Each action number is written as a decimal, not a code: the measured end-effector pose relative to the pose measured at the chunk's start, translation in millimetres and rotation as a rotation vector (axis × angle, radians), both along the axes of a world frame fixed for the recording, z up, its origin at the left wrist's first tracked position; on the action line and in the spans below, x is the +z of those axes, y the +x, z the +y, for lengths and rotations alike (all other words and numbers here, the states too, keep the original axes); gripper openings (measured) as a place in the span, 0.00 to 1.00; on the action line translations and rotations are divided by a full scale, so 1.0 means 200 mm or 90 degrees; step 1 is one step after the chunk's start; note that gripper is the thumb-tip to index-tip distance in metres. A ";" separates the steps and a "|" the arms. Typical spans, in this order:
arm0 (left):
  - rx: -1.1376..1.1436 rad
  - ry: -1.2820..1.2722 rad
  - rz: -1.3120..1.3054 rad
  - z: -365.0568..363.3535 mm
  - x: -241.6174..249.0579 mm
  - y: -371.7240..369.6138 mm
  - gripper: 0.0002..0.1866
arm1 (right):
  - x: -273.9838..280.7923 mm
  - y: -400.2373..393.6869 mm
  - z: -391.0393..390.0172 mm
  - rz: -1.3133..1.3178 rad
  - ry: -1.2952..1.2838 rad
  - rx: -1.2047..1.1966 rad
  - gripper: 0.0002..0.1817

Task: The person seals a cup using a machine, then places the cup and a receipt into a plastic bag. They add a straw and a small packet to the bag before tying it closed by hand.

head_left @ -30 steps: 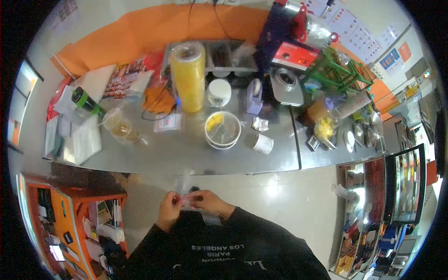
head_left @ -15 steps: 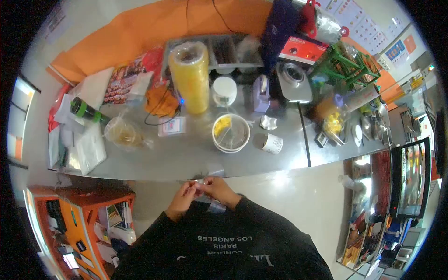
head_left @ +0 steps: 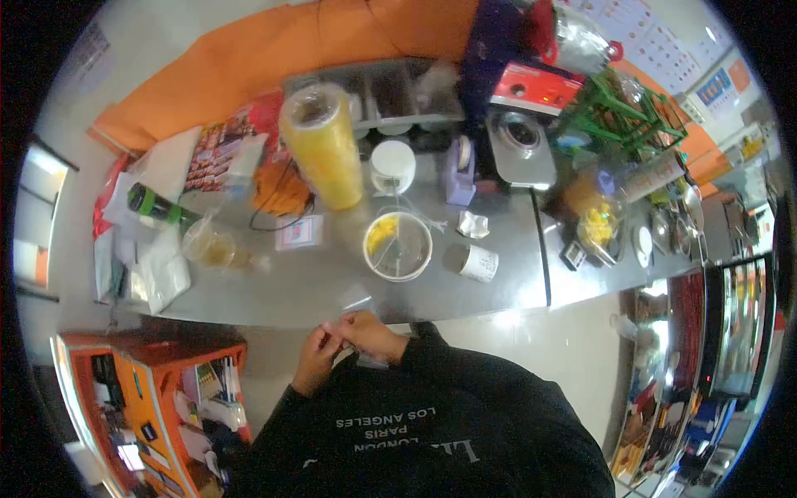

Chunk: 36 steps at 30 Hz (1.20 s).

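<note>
My left hand (head_left: pixel 315 362) and my right hand (head_left: pixel 373 335) meet at the table's front edge, close to my body. The fingertips of both are pinched together on a small piece of clear plastic (head_left: pixel 371 361), part of which shows below my right hand. Its exact kind is hard to make out, as the fingers cover most of it. Another clear plastic piece (head_left: pixel 357 302) lies on the table edge just beyond the hands. Farther in stands a round white tub (head_left: pixel 398 277) with yellow pieces (head_left: pixel 383 232) and a thin utensil inside.
On the steel table (head_left: pixel 324 286) stand a tall yellow roll of wrap (head_left: pixel 324 149), a white-lidded jar (head_left: pixel 393 166), a purple tape dispenser (head_left: pixel 461 178) and a printed paper roll (head_left: pixel 479 263). A tied clear bag (head_left: pixel 212 243) lies left. Orange shelving (head_left: pixel 141 390) stands below.
The view has shifted and turned slightly, so the table things appear displaced. Both hands stay pinched together, and the plastic under my right hand has moved a little.
</note>
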<state>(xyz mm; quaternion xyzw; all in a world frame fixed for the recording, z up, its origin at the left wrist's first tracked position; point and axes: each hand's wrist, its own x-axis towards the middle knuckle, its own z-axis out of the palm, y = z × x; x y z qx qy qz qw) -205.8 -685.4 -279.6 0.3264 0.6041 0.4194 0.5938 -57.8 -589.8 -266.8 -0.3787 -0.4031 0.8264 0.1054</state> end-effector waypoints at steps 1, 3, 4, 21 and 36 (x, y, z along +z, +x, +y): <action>0.059 -0.004 -0.037 -0.02 -0.01 0.03 0.11 | 0.01 0.03 0.03 -0.040 0.022 0.054 0.23; 0.179 -0.010 -0.111 -0.06 -0.01 0.09 0.08 | 0.01 0.08 0.08 -0.088 0.169 0.157 0.22; 0.187 0.008 -0.083 -0.07 -0.02 0.09 0.08 | 0.01 0.12 0.10 -0.109 0.245 0.207 0.22; 0.290 -0.025 0.847 -0.50 -0.08 -0.02 0.11 | -0.01 0.69 0.27 0.071 -0.145 0.100 0.07; -0.059 0.147 0.712 -0.15 0.58 0.36 0.20 | -0.01 1.20 0.95 -0.304 0.957 0.468 0.21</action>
